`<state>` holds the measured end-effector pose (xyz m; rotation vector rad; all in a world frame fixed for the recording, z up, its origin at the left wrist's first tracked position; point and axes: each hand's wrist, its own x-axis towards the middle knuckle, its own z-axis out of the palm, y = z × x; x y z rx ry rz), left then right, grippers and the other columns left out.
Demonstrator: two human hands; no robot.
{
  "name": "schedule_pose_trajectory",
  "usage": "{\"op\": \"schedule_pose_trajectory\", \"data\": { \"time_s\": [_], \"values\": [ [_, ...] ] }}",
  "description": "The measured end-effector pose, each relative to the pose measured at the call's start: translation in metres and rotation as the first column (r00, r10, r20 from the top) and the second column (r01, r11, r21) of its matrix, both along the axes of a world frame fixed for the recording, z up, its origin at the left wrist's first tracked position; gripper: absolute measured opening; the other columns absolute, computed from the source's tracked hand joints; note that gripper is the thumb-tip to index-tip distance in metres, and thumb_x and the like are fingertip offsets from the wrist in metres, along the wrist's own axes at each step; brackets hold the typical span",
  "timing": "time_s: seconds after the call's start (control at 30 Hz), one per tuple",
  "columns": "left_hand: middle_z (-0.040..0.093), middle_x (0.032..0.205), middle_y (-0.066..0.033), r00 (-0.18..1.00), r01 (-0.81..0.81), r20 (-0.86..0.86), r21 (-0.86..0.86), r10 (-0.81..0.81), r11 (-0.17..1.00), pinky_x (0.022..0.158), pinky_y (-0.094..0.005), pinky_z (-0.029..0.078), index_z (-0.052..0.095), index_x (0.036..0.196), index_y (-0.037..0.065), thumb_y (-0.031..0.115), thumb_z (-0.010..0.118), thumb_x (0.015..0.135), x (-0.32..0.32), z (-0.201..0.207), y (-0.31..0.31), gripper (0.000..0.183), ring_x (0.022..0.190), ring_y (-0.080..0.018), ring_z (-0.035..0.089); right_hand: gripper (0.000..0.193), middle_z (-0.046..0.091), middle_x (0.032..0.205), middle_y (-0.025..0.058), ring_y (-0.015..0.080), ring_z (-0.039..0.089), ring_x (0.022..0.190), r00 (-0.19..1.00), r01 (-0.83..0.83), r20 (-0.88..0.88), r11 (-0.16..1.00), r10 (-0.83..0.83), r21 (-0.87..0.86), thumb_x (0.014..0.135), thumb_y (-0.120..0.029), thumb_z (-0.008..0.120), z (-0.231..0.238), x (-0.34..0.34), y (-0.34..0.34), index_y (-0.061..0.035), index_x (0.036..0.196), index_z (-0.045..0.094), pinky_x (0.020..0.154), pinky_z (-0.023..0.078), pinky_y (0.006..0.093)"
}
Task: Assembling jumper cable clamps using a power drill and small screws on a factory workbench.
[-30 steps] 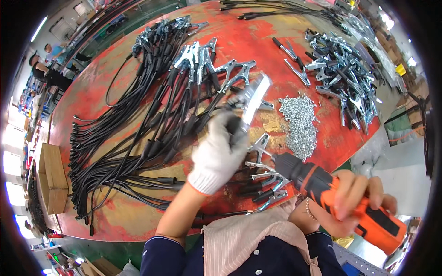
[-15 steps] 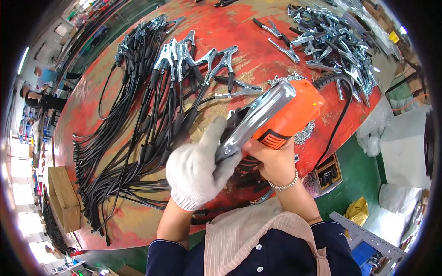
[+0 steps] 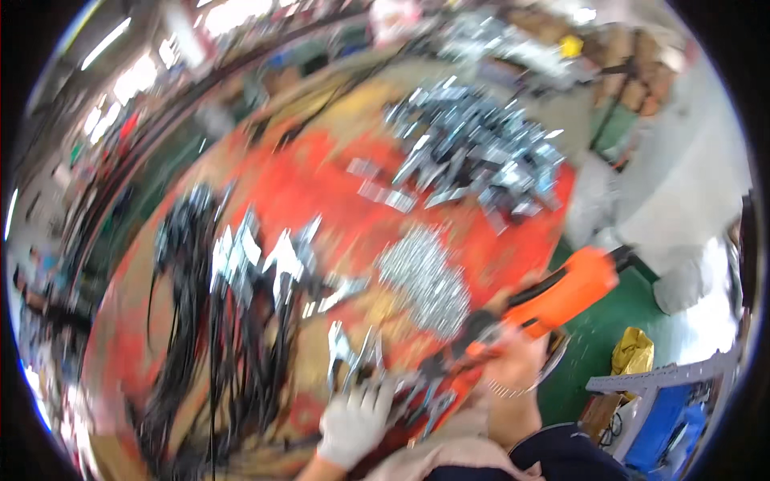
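Motion smears much of the view. My bare right hand [image 3: 517,365], with a chain bracelet at the wrist, is closed round an orange power drill [image 3: 561,293]. The drill lies slantwise, its dark front end pointing down and left over the near table edge. My left hand [image 3: 353,425], in a white glove, is low over the table with its fingers stretched forward. Just beyond its fingertips is a silver spring clamp [image 3: 343,353]; whether they touch is blurred. Several more clamps [image 3: 425,405] lie between my hands, partly hidden.
Black cables with clamp ends [image 3: 273,264] run down the left of the red, worn table [image 3: 313,176]. A heap of small shiny metal parts [image 3: 425,280] lies mid-table, with a large pile of clamps [image 3: 481,148] beyond. A shelf frame [image 3: 666,373] stands at the right.
The view has swung to the right. The drill has moved right, away from my left hand. The clamp my left hand held up is no longer seen raised; that hand is now low over the table.
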<state>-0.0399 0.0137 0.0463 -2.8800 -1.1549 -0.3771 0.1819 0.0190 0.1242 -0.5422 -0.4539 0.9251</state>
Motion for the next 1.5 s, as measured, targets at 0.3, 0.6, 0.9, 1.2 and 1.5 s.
{"op": "schedule_pose_trajectory", "data": {
  "time_s": [0.3,0.6,0.9,1.2,1.5],
  "values": [
    [0.064,0.073,-0.0119,0.958,-0.226,-0.248,-0.348,0.144,0.910,0.061,-0.0408,0.051,0.059,0.109,0.008,0.023,0.056,0.086,0.015,0.023,-0.019,0.027,0.067,-0.0264,0.065,0.056,0.062,0.092,0.0050,0.0159,0.064,0.087,0.978,-0.197,-0.064,0.979,0.200,0.054,0.070,0.007,0.074,-0.013,0.008,0.007,-0.0073,0.115,0.045,0.072,0.053,0.0324],
    [0.061,0.081,0.0020,0.849,0.213,0.161,-0.976,0.504,-0.046,0.055,-0.0223,0.042,0.058,0.115,0.002,0.018,0.059,0.089,-0.019,0.030,0.014,0.030,0.064,-0.0058,0.052,0.053,0.061,0.092,0.0042,0.0160,0.063,0.090,0.993,-0.100,-0.050,0.991,0.105,0.089,0.070,0.007,0.074,-0.006,0.019,0.000,-0.0072,0.113,0.046,0.074,0.052,0.0331],
    [0.060,0.086,0.0016,0.904,0.179,0.018,-0.924,0.428,-0.339,0.058,-0.0205,0.043,0.059,0.110,0.001,0.019,0.063,0.087,-0.031,0.035,0.012,0.029,0.066,-0.0050,0.052,0.057,0.062,0.091,0.0079,0.0181,0.064,0.083,0.999,0.036,-0.041,0.985,-0.029,0.171,0.069,0.007,0.075,-0.002,0.033,0.000,-0.0071,0.115,0.044,0.071,0.054,0.0334],
    [0.062,0.079,-0.0042,0.582,0.446,0.128,-0.876,0.803,-0.183,0.049,-0.0211,0.043,0.057,0.103,0.003,0.018,0.064,0.087,-0.038,0.066,-0.002,0.023,0.058,-0.0107,0.055,0.062,0.061,0.087,0.0090,0.0196,0.063,0.076,0.975,0.216,-0.097,0.954,-0.200,0.206,0.069,0.006,0.073,-0.008,0.043,-0.004,-0.0083,0.119,0.039,0.068,0.053,0.0325],
    [0.061,0.080,-0.0035,0.497,-0.119,0.653,-0.602,0.572,0.790,0.058,-0.0257,0.045,0.056,0.106,0.000,0.015,0.056,0.093,-0.028,0.059,-0.018,0.020,0.065,-0.0097,0.054,0.067,0.059,0.092,0.0084,0.0189,0.062,0.082,0.993,-0.113,0.065,0.981,0.104,0.160,0.061,0.014,0.073,-0.009,-0.006,0.001,-0.0091,0.114,0.040,0.065,0.053,0.0332]
  ]
}}
